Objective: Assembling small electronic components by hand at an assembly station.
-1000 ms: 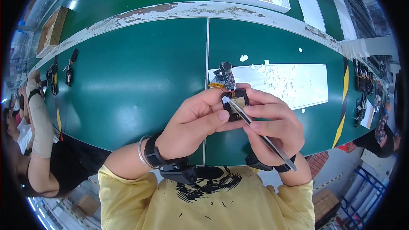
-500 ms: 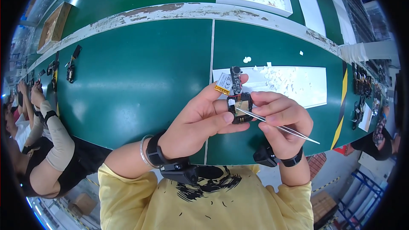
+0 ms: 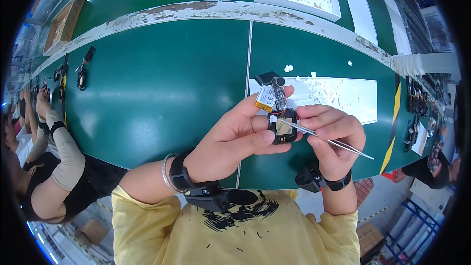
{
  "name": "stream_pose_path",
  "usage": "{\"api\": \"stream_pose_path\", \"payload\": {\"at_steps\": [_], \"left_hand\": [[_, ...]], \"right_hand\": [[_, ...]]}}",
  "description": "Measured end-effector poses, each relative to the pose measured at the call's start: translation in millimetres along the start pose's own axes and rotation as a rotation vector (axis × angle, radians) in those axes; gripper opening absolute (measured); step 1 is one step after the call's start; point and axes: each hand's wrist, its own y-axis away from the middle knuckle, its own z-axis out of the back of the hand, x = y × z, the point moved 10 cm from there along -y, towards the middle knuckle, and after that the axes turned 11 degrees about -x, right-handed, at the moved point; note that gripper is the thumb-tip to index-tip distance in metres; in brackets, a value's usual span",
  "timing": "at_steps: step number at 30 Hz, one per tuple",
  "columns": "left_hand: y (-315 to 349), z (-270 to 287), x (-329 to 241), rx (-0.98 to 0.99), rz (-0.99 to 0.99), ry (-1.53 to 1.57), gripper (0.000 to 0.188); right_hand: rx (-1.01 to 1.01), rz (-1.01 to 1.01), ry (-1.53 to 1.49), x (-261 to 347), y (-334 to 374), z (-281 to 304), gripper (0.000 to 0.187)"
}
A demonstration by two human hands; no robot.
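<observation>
Casing (image 3: 293, 116) being held above green table (image 3: 162, 93), near white sheet (image 3: 360, 103). Left hand (image 3: 240, 137) gripping its left side, thumb closed against fingers. Right hand (image 3: 338, 140) pinching tweezers (image 3: 338, 143), fingers closed around shaft; tips pointing at tan pad (image 3: 284, 128), contact or catch impossible to tell. Done: pad and white piece (image 3: 273, 118) already sitting in casing. Seemingly unfinished: casing lying uncovered, battery (image 3: 266, 96) and board (image 3: 279, 99) sitting outside it.

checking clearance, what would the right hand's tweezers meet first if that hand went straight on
Likely the tan pad in the black housing that the left hand holds. The tweezers end over it, but whether they already touch is unclear.
</observation>
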Motion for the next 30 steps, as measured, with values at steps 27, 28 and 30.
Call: {"api": "stream_pose_path", "payload": {"at_steps": [27,28,30], "left_hand": [[0.4,-2.0,2.7,-0.003,0.026,0.019,0.061],[0.2,-1.6,1.6,-0.009,0.01,0.015,0.061],[-0.2,-0.7,0.6,-0.015,-0.004,0.011,0.061]], "right_hand": [[0.116,0.318,0.373,23.5,3.7,-19.4,0.02],[0.116,0.318,0.373,24.2,3.2,-19.2,0.02],[0.15,0.325,0.402,24.3,3.4,-22.0,0.02]]}}
